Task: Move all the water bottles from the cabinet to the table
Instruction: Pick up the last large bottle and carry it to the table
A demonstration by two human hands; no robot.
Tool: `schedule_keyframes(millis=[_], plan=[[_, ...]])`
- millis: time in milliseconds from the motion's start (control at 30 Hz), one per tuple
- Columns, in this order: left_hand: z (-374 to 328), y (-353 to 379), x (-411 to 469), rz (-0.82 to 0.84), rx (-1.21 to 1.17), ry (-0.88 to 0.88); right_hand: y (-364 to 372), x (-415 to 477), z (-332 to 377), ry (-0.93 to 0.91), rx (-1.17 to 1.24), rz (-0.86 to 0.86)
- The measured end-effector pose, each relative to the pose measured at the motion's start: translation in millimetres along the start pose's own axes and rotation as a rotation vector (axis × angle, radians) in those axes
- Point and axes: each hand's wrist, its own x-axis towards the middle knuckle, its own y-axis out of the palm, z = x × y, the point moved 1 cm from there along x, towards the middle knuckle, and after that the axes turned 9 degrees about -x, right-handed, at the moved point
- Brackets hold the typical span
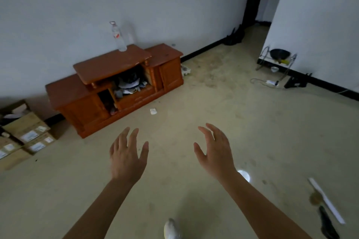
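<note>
Clear water bottle, red-marked label, wording unreadable: upright on top of wooden cabinet against wall. Cardboard boxes beside cabinet, white labels illegible. Left hand, right hand: spread open, empty, above floor.

A clear water bottle stands upright on the wooden cabinet (raised middle top).
</note>
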Motion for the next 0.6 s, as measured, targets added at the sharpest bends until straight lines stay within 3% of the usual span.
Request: schedule_keyframes(millis=[367, 600], plan=[[103.6, 39.4, 285.5, -0.063, -0.041, -0.084, 142.9, 270.1, 33.1, -0.069, -0.076, 0.079], [155.4, 114.7, 441.5, 0.101, 0.036, -0.136, 247.4, 401.2, 1.8, 0.009, -0.071, 0.138]])
